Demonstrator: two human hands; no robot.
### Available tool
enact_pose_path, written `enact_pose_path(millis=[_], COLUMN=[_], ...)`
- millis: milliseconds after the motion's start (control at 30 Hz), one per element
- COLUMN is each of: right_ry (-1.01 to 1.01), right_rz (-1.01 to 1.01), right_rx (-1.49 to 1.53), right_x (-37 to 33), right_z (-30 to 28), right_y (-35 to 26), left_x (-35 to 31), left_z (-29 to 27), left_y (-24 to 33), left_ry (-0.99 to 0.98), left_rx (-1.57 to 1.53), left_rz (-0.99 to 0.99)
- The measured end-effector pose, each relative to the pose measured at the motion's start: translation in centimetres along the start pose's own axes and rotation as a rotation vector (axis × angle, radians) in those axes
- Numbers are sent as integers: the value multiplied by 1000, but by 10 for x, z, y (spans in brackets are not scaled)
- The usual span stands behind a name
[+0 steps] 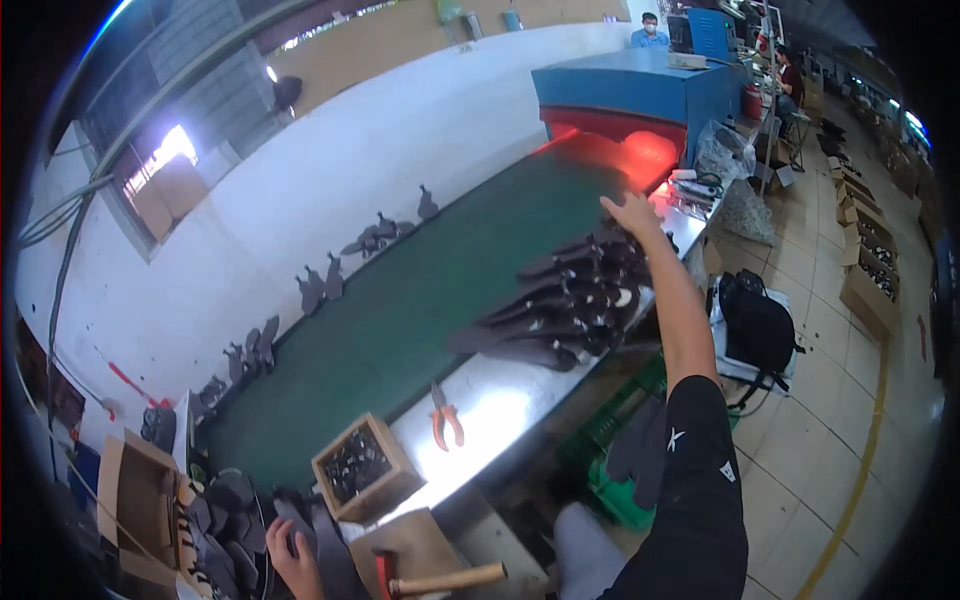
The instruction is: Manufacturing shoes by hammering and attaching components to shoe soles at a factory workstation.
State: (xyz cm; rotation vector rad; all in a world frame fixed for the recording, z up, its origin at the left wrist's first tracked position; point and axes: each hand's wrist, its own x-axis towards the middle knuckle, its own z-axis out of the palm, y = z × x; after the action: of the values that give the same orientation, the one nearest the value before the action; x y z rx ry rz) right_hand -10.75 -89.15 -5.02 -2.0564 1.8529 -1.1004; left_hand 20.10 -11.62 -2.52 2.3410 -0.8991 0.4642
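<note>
Charcoal-grey flat pieces with metal-tipped ends [540, 303] lie in an overlapping heap where the green belt [430, 265] meets the shiny metal desk [485, 395]. My right grip [625, 208] is stretched out to the far end of that heap, thumb and fingers apart; I can't tell whether it pinches a piece. My left grip [290, 552] is low, fingers bent, right beside another grey piece [338, 548]; whether it touches that one, I can't tell.

Nearer me, orange-handled pliers [446, 420] lie on the metal, jaws toward the belt. Beside them sits a wooden box [393, 488] with small dark parts inside. A hammer [450, 579] with a red head lies across a brown board [412, 540]. More grey pieces [313, 290] stand in groups along the belt's far edge, by the white wall. Red light glows beneath the blue machine [610, 85] at the belt's end.
</note>
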Motion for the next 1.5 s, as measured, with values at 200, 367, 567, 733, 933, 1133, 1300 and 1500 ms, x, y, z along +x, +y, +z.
enact_pose_path(millis=[200,367,567,733,933,1133,1300,1500], right_ry=[-675,-893,-815,-893,-908,-859,-701,-606], right_rz=[121,301,74,-56,0,-260,-104,-80], right_rx=[-8,203,328,286,286,68,-46,746], right_x=[80,81,58,26,-32,-96,-106,-89], right_z=[-2,24,55,41,23,-26,-19,-29], right_y=[147,134,110,86,70,9,21,-46], left_x=[88,156,168,145,131,126,107,108], left_z=[93,312,376,400,376,364,311,234], left_y=[174,263,350,355,331,296,298,290], left_ry=[-677,-1321,-1253,-1051,-1262,-1133,-1286,-1419], left_rx=[-1012,-1053,-866,-797,-1026,-1196,-926,-871], left_rz=[-431,-835,-896,-808,-643,-746,-663,-403])
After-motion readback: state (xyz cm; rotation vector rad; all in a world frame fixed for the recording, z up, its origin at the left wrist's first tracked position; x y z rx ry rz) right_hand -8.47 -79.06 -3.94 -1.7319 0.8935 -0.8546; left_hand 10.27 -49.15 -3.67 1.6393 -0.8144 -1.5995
